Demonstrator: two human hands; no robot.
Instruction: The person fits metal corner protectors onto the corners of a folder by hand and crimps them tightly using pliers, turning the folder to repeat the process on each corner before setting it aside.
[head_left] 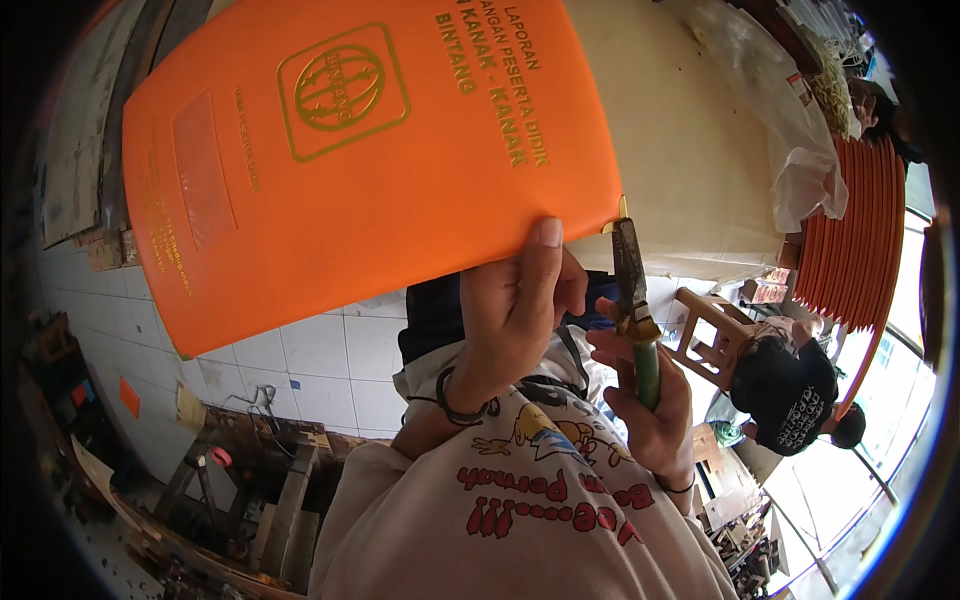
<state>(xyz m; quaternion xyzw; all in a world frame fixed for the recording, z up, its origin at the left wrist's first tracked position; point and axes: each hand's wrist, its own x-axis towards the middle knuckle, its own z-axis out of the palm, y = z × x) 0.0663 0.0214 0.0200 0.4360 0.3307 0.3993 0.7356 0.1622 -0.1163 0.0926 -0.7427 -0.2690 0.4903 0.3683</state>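
An orange folder (420, 190) with gold lettering and a gold emblem is tilted in front of me. My left hand (510, 320) grips its near edge, the thumb on the cover and the fingers partly hidden underneath. At the folder's near right corner sits a small gold metal corner piece (622, 207). Pliers (631, 270) with a green handle are in my right hand (660, 405), their dark jaws up against that corner piece. Whether the jaws clamp it is too small to tell.
Beneath the folder is a pale tabletop (690, 150), with a clear plastic bag (800, 180) on its right. A tall stack of orange folders (850, 240) stands at the right, near a wooden stool (710, 325) and a seated person in black (785, 390). Wooden frames (285, 515) lie lower left.
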